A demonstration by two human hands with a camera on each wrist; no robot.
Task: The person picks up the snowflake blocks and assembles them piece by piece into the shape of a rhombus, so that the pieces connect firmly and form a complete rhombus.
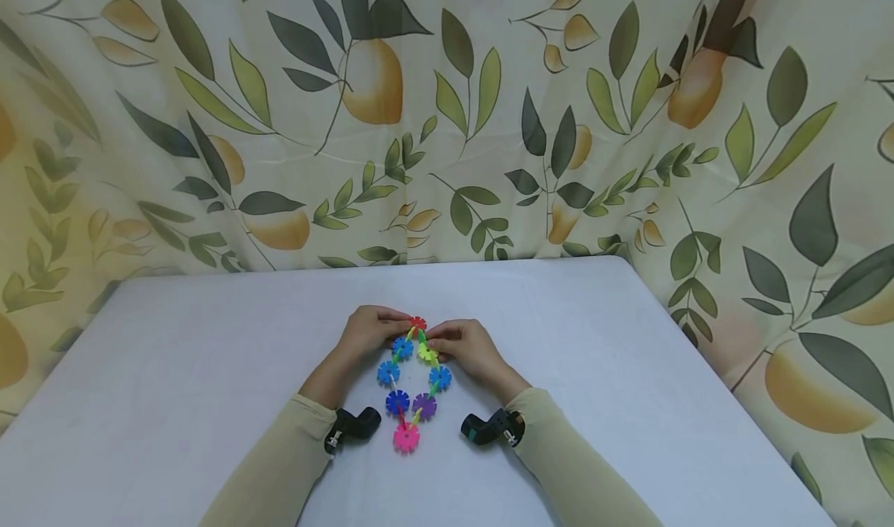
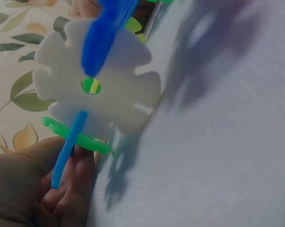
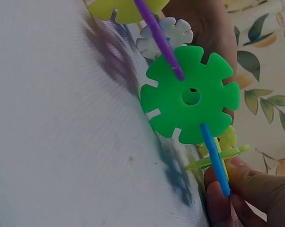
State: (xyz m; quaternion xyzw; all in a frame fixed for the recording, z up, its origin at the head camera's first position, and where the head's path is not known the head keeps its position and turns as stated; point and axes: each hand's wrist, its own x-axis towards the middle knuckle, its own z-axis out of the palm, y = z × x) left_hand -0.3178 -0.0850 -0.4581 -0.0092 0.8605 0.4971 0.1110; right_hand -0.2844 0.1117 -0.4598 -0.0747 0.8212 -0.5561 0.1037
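Observation:
A closed loop of interlocking plastic snowflake discs [image 1: 397, 402] stands in front of me, in blue, purple, yellow, red and other colours. A pink disc [image 1: 406, 438] is at its near end and a red disc [image 1: 417, 324] at its far end. My left hand [image 1: 370, 331] pinches the loop beside the red disc. My right hand [image 1: 471, 346] pinches it on the other side, near a yellow disc [image 1: 427, 351]. The left wrist view shows a white disc [image 2: 118, 94] above the left fingers; a green disc [image 3: 213, 90] shows above the right fingers in the right wrist view.
The white-covered table [image 1: 209, 372] extends around the loop. A leaf-and-fruit patterned curtain [image 1: 447, 162] hangs along its back and right. Each wrist carries a black camera, the left camera [image 1: 356, 424] and the right camera [image 1: 489, 428], on either side of the loop's near end.

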